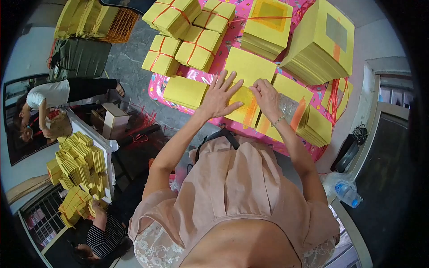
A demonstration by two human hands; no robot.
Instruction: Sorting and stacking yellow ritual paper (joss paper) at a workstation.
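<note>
Head view: left hand (pixel 222 96) spread flat, fingers apart, pressing on a yellow paper sheet (pixel 245 106) with an orange stripe, gripping nothing. Right hand (pixel 267 98) just beside, fingertips pinched together on the same sheet's upper edge. Sheet lying on the pink table (pixel 157 87), near its front edge. Behind the sheet, a plain yellow stack (pixel 249 66); left of it another flat stack (pixel 184 91); right of it a stepped pile (pixel 316 126). Farther back, tied bundles (pixel 193 33) bound with red string. Plastic bottle (pixel 347 193) off the table, well apart to the right.
</note>
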